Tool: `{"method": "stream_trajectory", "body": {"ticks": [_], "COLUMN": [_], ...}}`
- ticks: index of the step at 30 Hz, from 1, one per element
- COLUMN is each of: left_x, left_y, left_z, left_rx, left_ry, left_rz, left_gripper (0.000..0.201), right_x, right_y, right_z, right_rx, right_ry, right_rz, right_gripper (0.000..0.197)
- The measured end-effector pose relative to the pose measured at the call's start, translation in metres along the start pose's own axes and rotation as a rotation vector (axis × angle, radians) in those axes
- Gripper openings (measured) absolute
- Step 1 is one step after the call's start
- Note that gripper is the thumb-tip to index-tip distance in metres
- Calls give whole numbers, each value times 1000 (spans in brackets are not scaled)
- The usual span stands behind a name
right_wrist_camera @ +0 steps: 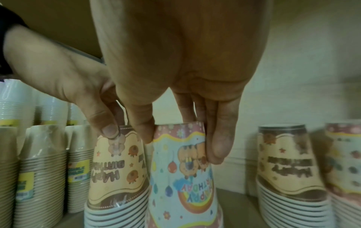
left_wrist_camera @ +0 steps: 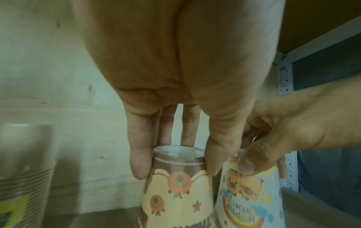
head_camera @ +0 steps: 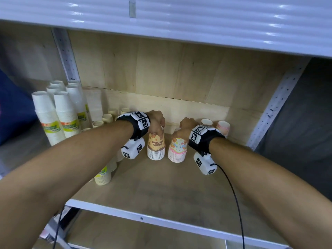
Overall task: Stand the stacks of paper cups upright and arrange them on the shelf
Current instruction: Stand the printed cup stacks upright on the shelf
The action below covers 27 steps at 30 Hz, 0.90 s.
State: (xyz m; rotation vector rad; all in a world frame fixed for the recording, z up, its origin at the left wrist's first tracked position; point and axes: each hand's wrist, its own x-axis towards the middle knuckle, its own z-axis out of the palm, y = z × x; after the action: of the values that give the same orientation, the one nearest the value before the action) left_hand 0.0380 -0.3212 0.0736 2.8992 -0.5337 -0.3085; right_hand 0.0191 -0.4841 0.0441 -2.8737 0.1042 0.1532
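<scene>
Two printed stacks of paper cups stand upside down, side by side, on the wooden shelf [head_camera: 161, 184]. My left hand [head_camera: 158, 123] grips the top of the cream and brown "Happy Birthday" stack [head_camera: 156, 147] [left_wrist_camera: 177, 194] [right_wrist_camera: 117, 166] from above, fingers and thumb round its narrow end. My right hand [head_camera: 185, 127] grips the top of the pale blue and pink stack [head_camera: 177, 150] [right_wrist_camera: 181, 177] [left_wrist_camera: 252, 197] the same way. Both stacks rest on the shelf and almost touch each other.
Tall white stacks with green labels [head_camera: 61, 115] stand at the left, smaller cream stacks [head_camera: 103, 175] in front of them. Two more printed stacks [head_camera: 222, 127] [right_wrist_camera: 289, 166] stand behind my right wrist by the back wall. The shelf above overhangs low.
</scene>
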Motion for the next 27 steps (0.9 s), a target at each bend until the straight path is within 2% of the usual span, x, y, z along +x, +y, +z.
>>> {"method": "stream_trajectory", "body": {"ticks": [7,12,15,21,24,27], "left_x": [18,34,43,57,64,70], "left_y": [45,76,93,122,133,142], "left_z": [1,11,16,25,33,37], "left_rx": [-31,-69,-65,-73,-77,-77], "left_ry": [13,32,44,76,89,89], "left_rz": [96,169,190,218,243,257], "left_gripper": [53,51,50,54,52,41], "right_x": [-8,-30,-40,-44,-38,-37], "right_y": [54,93,114,145,151,153], "right_z": [-22,-39,-47,-48,-44,-44], "right_rx": [-51,-9,56,154,172,174], "right_ry": [52,69,81,70,85,96], "right_rz": [94,119,122,160,147,123], "right_gripper": [58,55,35,66,55,46]}}
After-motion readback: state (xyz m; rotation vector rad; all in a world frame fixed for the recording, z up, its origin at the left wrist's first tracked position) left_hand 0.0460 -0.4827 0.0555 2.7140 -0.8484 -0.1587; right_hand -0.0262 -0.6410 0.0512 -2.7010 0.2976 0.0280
